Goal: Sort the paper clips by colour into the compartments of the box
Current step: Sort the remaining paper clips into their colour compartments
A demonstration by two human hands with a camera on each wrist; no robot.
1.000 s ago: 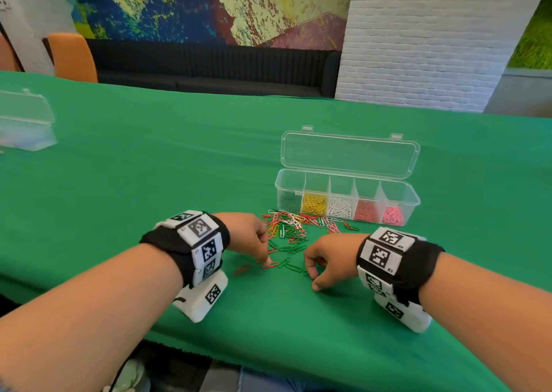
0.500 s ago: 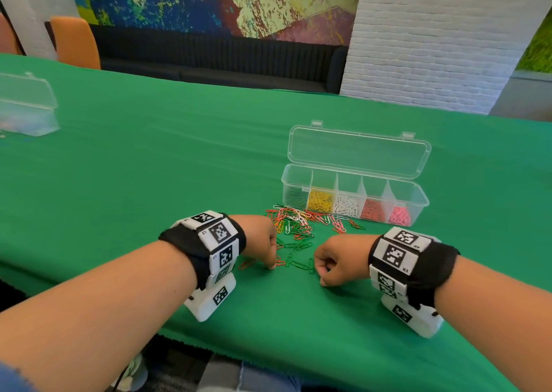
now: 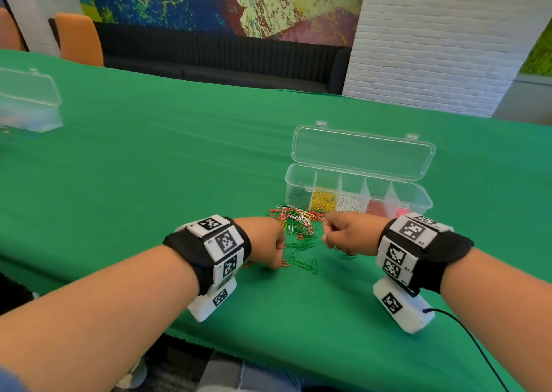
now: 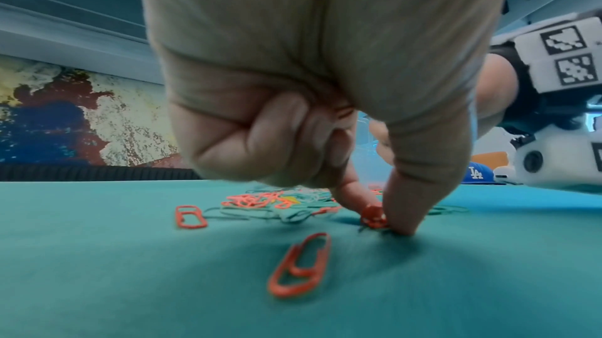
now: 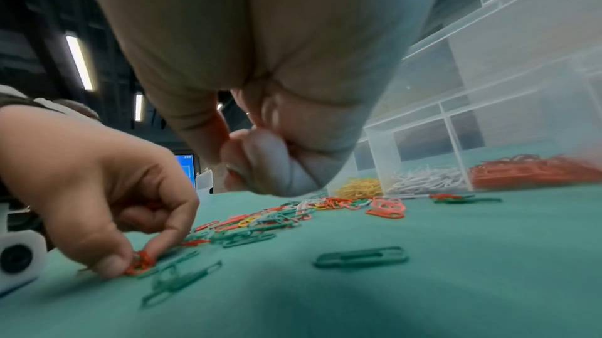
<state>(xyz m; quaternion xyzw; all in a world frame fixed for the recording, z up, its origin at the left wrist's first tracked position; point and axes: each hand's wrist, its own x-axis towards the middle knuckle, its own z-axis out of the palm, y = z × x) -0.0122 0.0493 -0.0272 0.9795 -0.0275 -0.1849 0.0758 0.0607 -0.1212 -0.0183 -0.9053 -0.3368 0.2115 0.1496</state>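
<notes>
Two hands were positioned near the loose paper clips [image 3: 298, 227]: a red paper clip [image 5: 140, 262] was pinched by the left hand [image 3: 263, 243]; whether anything was held in the curled right hand [image 3: 346, 233] cannot be told.

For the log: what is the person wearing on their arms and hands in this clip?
Both forearms are bare, with no sleeves or gloves. Each wrist carries a black fabric band covered with white square blocks printed with black-and-white fiducial markers. A white camera housing hangs under each wrist, also marked. A thin black cable trails from the right unit.
</notes>
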